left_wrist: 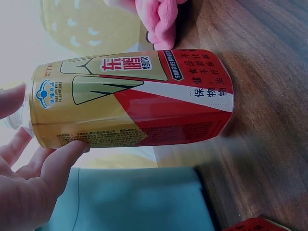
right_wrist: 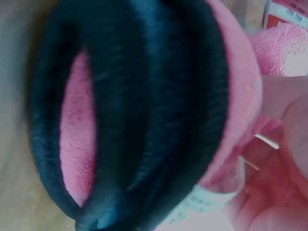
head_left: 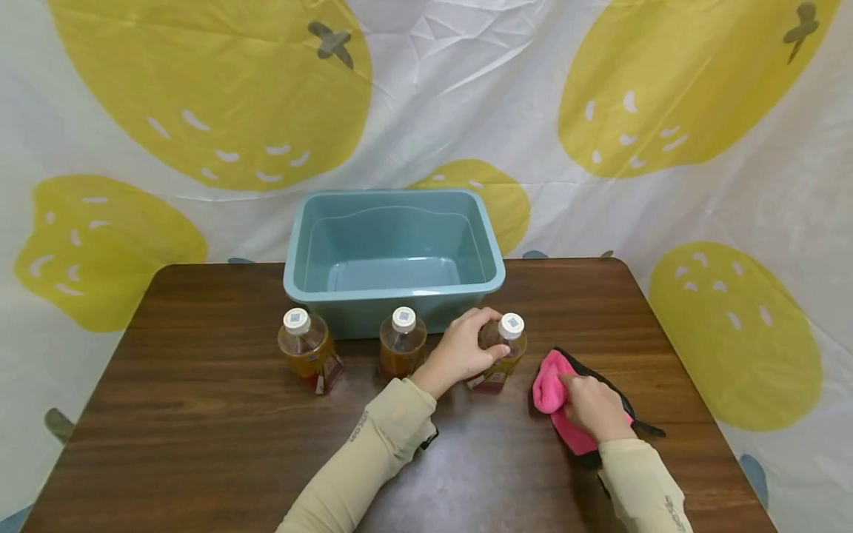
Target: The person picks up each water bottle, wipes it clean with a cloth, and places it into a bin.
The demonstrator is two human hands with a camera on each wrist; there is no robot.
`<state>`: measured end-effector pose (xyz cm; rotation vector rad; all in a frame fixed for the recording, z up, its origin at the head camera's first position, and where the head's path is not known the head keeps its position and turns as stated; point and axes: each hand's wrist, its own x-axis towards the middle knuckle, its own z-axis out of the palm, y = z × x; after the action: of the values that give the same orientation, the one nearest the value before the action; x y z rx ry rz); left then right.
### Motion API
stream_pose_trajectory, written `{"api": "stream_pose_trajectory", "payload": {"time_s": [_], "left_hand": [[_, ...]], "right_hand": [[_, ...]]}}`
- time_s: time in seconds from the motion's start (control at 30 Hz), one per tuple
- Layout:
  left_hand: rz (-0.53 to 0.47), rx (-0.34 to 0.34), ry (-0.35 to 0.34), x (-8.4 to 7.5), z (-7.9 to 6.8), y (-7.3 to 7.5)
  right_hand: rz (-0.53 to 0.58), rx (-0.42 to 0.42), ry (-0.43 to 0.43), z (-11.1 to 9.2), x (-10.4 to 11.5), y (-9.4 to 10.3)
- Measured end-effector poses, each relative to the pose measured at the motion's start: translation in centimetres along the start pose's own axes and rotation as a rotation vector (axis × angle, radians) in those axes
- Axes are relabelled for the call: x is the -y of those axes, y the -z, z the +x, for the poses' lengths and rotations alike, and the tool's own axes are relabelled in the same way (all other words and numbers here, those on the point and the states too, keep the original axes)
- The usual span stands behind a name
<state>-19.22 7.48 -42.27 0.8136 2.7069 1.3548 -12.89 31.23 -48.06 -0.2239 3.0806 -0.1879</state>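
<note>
My left hand (head_left: 460, 352) grips the upper part of the rightmost drink bottle (head_left: 492, 380), thumb on one side and fingers on the other. That bottle stands upright on the table with a white cap; the left wrist view shows its gold and red label (left_wrist: 130, 101). To its right, my right hand (head_left: 595, 407) holds a bunched pink cloth (head_left: 550, 386) with black edging, index finger lying on the pink part. The right wrist view shows the black edging (right_wrist: 125, 96) up close, with a white printed tag (right_wrist: 207, 199) beside the fingers.
Behind the bottles sits a blue-green plastic bin (head_left: 393, 294) with nothing inside. Two similar capped bottles stand before it, a left one (head_left: 309, 355) and a middle one (head_left: 402, 348). A lemon-patterned curtain (head_left: 460, 89) hangs behind the brown wooden table (head_left: 200, 414).
</note>
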Motion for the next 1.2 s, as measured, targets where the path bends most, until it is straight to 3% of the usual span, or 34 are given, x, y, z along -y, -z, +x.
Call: {"api": "stream_pose_trajectory", "payload": {"time_s": [0.17, 0.23, 0.57, 0.8, 0.93, 1.2], "left_hand": [[0.003, 0.009, 0.003, -0.1, 0.0, 0.0], [0.006, 0.009, 0.001, -0.1, 0.0, 0.0], [-0.007, 0.018, 0.001, -0.2, 0.0, 0.2], [-0.006, 0.011, 0.0, -0.1, 0.1, 0.1], [0.004, 0.011, -0.006, -0.1, 0.0, 0.0], [0.021, 0.012, -0.015, -0.1, 0.0, 0.1]], "right_hand": [[0.056, 0.179, -0.078, 1.1, -0.7, 0.7], [0.081, 0.212, -0.089, 1.6, -1.0, 0.9], [0.117, 0.27, -0.136, 2.6, -1.5, 1.1], [0.127, 0.268, -0.045, 2.5, -1.6, 2.3], [0.145, 0.229, 0.034, 2.9, -1.4, 4.7], [0.225, -0.055, 0.262, 5.4, 1.6, 10.5]]}}
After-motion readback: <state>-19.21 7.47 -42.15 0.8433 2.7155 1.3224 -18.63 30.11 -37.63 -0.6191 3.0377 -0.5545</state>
